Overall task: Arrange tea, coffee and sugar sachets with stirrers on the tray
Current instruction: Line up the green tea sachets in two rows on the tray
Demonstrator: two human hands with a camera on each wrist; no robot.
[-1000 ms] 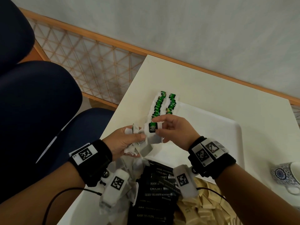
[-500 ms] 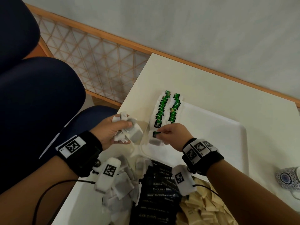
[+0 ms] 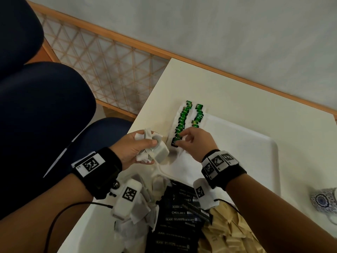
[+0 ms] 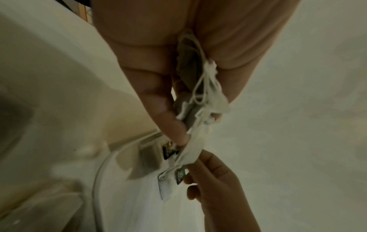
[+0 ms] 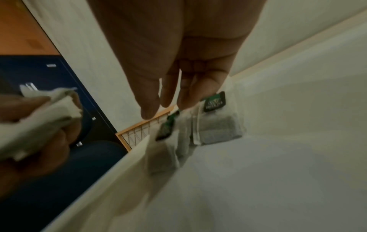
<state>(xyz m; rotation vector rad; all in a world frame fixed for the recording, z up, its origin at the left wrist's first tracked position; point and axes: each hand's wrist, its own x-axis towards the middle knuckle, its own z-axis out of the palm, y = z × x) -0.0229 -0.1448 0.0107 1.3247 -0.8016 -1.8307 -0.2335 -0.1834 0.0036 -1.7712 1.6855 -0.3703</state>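
The white tray (image 3: 255, 161) lies on the pale surface (image 3: 228, 92) and serves as the reference landmark. Two rows of tea bags (image 3: 187, 121) with green tags run along the tray's far-left corner. The right hand (image 3: 197, 143) is at the near end of these rows; its fingers (image 5: 168, 94) are loosely extended over the nearest tea bag (image 5: 218, 125), and whether they touch it or its green tag cannot be determined. The left hand (image 3: 135, 148) hovers just off the tray's left edge, fingers curled round a bunch of tea bags (image 3: 153, 150) with strings trailing. At the tray's near edge lie loose tea bags (image 3: 135, 214), black coffee sachets (image 3: 180, 212) and tan sugar sachets (image 3: 228, 232). A patterned cup (image 3: 324, 201) stands to the tray's right.
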